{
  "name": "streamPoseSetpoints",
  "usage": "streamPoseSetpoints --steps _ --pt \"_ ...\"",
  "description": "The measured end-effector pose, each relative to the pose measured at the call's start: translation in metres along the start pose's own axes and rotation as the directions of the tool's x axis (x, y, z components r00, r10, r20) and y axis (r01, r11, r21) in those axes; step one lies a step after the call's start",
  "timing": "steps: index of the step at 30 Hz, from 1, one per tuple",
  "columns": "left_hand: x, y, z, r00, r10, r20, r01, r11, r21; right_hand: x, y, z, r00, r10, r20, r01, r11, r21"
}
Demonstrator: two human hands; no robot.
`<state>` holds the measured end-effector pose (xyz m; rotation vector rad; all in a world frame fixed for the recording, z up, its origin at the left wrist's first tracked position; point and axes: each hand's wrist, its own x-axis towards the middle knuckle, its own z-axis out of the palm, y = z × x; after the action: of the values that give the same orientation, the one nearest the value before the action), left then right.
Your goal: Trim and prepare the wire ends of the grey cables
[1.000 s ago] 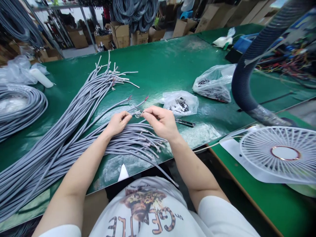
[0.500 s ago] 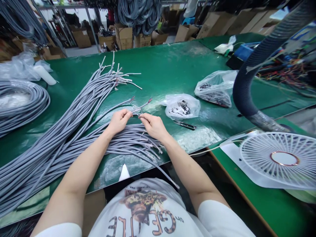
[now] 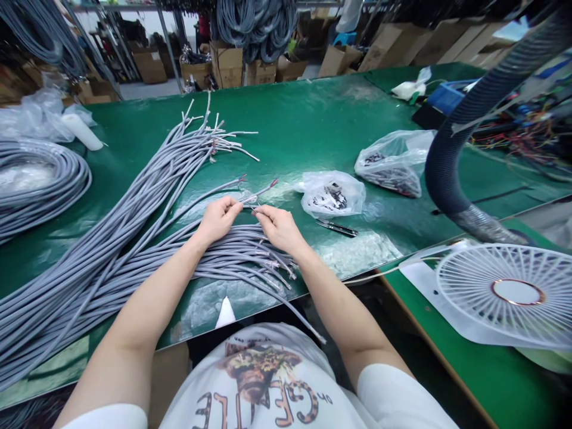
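My left hand (image 3: 220, 217) is closed in a pinch on a grey cable near its end, above the table. Facing it, my right hand (image 3: 277, 226) pinches the thin wire tip at that cable's end; the exact grip is small and partly hidden by the fingers. Beneath both hands lies a bundle of grey cables (image 3: 232, 247) with stripped, frayed ends pointing right. Just beyond the fingers, two cable ends (image 3: 268, 187) show reddish wires. A second, larger bundle of grey cables (image 3: 152, 173) runs away to the upper left, its pale ends fanned out.
Black tweezers (image 3: 337, 227) lie right of my hands, near a clear bag of small parts (image 3: 333, 195). Behind is another bag (image 3: 393, 167). A thick dark hose (image 3: 447, 155) bends down at right, above a white fan (image 3: 500, 298). Coiled cable (image 3: 67, 179) sits far left.
The view has shifted very slightly. Both hands keep their pinch at nearly the same spot, with only small finger movement at the cable end.
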<state>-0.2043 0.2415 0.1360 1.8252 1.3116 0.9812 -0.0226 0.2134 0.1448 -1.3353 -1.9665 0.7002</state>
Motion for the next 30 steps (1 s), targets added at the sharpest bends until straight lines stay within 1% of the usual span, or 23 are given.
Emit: streamPoseSetpoints --steps 4,9,17,26,30 --pt "-0.0006 -0.0003 0.0006 1.0 0.014 0.0 -0.014 0.999 0.034 0.002 -0.0003 0.0022 1.0 0.018 -0.002 -0.018 0.999 0.045" --pt "-0.0026 0.0011 0.0009 0.998 0.061 -0.014 -0.06 0.993 0.106 0.0065 -0.0025 0.003 0.999 0.032 -0.035 -0.028 0.994 0.109" --pt "-0.0015 -0.0036 0.002 0.997 0.034 -0.071 -0.027 0.995 0.096 0.0011 -0.0041 -0.0018 1.0 0.027 -0.014 -0.025 0.989 0.145" --pt "-0.0019 -0.0035 0.0019 0.997 0.045 -0.062 -0.039 0.996 0.086 0.0027 -0.0045 -0.0008 0.999 0.034 0.002 -0.034 0.991 0.132" --pt "-0.002 -0.0033 0.002 0.996 0.052 -0.065 -0.045 0.993 0.107 0.0047 -0.003 0.0013 0.999 0.038 0.001 -0.038 0.986 0.16"
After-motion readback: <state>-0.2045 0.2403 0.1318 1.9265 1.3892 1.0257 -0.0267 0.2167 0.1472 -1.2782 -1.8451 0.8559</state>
